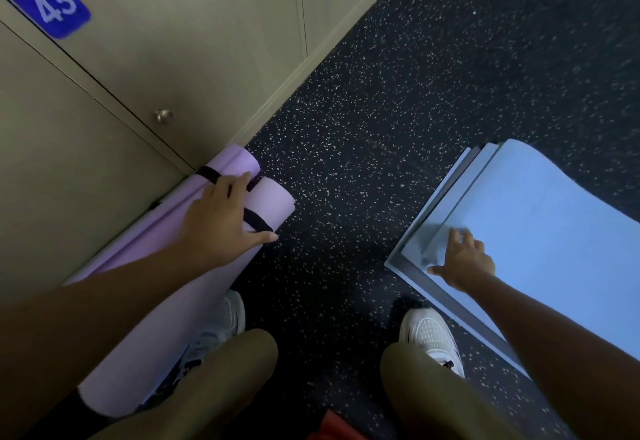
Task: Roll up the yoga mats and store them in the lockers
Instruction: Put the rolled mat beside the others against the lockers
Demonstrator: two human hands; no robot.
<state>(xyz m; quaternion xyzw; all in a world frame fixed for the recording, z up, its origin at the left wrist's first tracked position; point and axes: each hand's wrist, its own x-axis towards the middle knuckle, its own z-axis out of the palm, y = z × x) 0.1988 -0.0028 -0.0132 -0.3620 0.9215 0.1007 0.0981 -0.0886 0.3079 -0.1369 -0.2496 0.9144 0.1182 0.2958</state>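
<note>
Two rolled lilac yoga mats lie side by side on the floor against the lockers (145, 59), each bound by a black strap. My left hand (221, 218) rests across the nearer lilac mat (273, 200) with the fingers spread over its top and the thumb down its side. The farther lilac mat (235, 161) touches the locker base. To the right, a stack of flat blue mats (540, 232) lies unrolled on the floor. My right hand (465, 261) presses on the near corner of the top blue mat, fingers slightly bent.
The locker door bears a blue plate numbered 43 (50, 3) and has round metal knobs (163, 116). Dark speckled rubber floor (363, 121) runs between the lockers and the blue mats. My knees and white shoes (431, 335) are at the bottom.
</note>
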